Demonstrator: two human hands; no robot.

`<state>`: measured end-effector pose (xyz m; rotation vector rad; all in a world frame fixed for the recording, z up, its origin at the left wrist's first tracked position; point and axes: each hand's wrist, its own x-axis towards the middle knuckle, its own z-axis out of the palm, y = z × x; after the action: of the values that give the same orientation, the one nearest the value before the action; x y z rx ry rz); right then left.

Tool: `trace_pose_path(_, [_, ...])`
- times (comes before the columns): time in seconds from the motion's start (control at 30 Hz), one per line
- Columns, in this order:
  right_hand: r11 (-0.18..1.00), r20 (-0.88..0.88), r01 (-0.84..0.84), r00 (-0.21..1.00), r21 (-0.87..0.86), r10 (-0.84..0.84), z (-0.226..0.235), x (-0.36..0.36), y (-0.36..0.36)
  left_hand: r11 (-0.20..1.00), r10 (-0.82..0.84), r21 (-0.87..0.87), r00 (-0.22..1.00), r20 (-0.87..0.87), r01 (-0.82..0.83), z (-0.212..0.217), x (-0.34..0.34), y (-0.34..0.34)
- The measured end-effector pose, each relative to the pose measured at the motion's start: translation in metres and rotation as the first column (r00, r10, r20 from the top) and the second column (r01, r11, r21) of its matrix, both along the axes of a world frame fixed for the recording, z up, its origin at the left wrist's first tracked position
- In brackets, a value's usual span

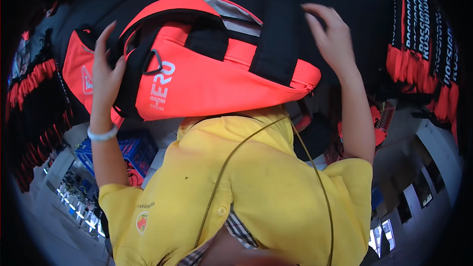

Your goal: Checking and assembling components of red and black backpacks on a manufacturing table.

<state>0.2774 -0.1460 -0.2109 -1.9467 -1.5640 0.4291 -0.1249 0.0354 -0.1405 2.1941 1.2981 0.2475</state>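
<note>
A neon orange bag (207,79) with black trim, a grey reflective strip and a metal ring is held up in front of my yellow shirt (256,187). My left hand (105,71), with a white bracelet on its wrist, grips the bag's black edge at its left end, fingers pointing up. My right hand (331,34) holds the wide black strap (276,44) that crosses the bag's right end, with its fingers curled onto the black fabric above.
Rows of black and red bags hang or are stacked at the left (34,98) and at the right (423,39). A blue crate (125,150) stands below the bag on the left. A thin cord (315,172) runs across my shirt.
</note>
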Motion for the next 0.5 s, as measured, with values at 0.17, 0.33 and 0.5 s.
trace_pose_path(0.17, [0.887,0.226,-0.422,0.86,-0.188,0.457,-0.054,-0.011,0.085,0.859,-0.177,-0.454,0.97,0.168,0.236,-0.062,0.034,0.073])
trace_pose_path(0.33, [0.842,0.411,-0.46,0.736,-0.28,0.538,-0.053,0.041,0.113,0.926,-0.281,-0.282,0.957,-0.067,0.252,-0.098,0.073,0.083])
trace_pose_path(0.5, [0.876,0.578,-0.447,0.672,-0.18,0.462,0.054,0.062,0.105,0.943,-0.252,0.109,0.887,-0.387,0.315,-0.103,0.08,0.084])
